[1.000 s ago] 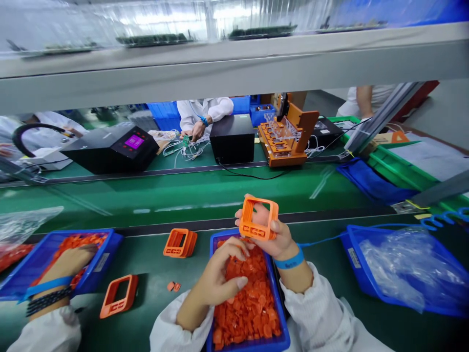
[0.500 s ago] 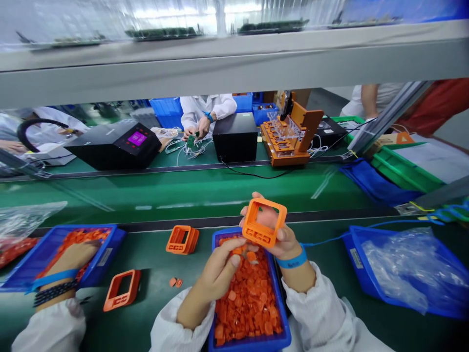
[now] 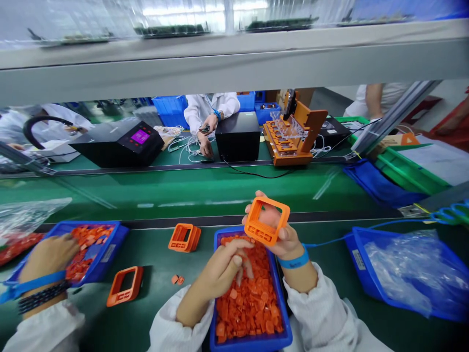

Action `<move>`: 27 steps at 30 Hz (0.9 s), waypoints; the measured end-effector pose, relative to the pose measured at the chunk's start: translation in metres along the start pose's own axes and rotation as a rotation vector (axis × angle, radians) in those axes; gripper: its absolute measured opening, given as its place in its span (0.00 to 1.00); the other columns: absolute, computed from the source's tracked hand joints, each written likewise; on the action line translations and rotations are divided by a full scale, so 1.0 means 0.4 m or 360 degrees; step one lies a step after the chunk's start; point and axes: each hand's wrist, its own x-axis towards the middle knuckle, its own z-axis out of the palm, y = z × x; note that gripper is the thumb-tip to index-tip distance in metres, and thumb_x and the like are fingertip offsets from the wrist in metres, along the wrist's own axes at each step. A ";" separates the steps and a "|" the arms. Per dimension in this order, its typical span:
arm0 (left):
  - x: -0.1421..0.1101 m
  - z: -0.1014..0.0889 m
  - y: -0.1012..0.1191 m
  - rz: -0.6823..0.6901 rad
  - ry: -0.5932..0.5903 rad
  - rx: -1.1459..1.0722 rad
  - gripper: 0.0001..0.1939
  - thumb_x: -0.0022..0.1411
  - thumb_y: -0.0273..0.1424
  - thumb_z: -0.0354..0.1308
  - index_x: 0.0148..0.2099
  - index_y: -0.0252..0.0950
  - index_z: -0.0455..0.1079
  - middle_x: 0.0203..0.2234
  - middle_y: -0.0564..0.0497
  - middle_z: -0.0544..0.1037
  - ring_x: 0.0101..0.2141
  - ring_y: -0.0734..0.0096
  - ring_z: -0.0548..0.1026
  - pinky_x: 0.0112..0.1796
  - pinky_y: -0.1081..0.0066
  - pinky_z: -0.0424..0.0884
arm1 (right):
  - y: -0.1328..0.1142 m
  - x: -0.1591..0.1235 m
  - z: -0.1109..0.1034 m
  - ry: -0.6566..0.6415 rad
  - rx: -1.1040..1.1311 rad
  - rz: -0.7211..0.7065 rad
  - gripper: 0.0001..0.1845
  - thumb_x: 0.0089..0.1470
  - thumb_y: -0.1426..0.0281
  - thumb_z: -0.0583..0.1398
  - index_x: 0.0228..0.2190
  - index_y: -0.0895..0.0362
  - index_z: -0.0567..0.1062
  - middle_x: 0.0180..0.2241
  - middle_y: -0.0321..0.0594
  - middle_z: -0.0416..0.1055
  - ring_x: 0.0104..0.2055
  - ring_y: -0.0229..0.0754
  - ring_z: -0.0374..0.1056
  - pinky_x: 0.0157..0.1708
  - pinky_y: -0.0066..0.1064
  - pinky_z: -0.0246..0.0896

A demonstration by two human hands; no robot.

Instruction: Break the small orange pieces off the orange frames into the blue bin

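My right hand [image 3: 284, 240] grips a square orange plastic frame [image 3: 266, 220] and holds it tilted above the far end of a blue tray [image 3: 252, 343]. The tray is filled with several small orange pieces [image 3: 252, 303]. My left hand [image 3: 222, 271] is lowered into these pieces with its fingers curled down among them. Whether it holds one is hidden. Both my sleeves are white, and a blue band sits on my right wrist.
Two more orange frames [image 3: 185, 238] [image 3: 125, 286] and two tiny orange pieces [image 3: 178, 279] lie on the green table. A co-worker's hand [image 3: 47, 259] rests at a second blue tray [image 3: 113, 244] on the left. A bag-filled blue tray [image 3: 410, 269] sits right. Beyond the belt stand black boxes [image 3: 120, 144] and an orange fixture [image 3: 293, 137].
My left hand rose toward the frame half a second ago and has dropped back into the pieces. The frame shifted slightly right. The co-worker's hand slid left along their tray.
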 end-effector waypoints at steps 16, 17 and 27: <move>0.035 0.007 -0.001 -0.0644 -0.0944 0.1258 0.18 0.59 0.27 0.68 0.52 0.40 0.77 0.50 0.46 0.82 0.47 0.53 0.82 0.47 0.63 0.74 | -0.001 0.001 0.003 0.0081 -0.0071 0.0060 0.51 0.40 0.57 0.81 0.62 0.46 0.70 0.52 0.43 0.76 0.52 0.51 0.78 0.52 0.42 0.75; 0.035 0.013 -0.009 -0.0737 -0.1055 0.1333 0.19 0.57 0.27 0.68 0.52 0.40 0.78 0.52 0.45 0.82 0.49 0.51 0.82 0.47 0.61 0.75 | -0.001 0.002 0.003 0.0075 -0.0070 0.0062 0.51 0.40 0.57 0.81 0.62 0.46 0.70 0.52 0.43 0.76 0.52 0.52 0.78 0.52 0.43 0.75; 0.050 0.029 -0.004 -0.0898 -0.1101 0.1477 0.13 0.63 0.27 0.63 0.49 0.39 0.82 0.45 0.45 0.86 0.46 0.49 0.84 0.45 0.60 0.77 | 0.004 0.004 0.000 0.0085 -0.0072 0.0078 0.52 0.38 0.56 0.82 0.62 0.46 0.69 0.52 0.44 0.75 0.52 0.52 0.77 0.53 0.46 0.74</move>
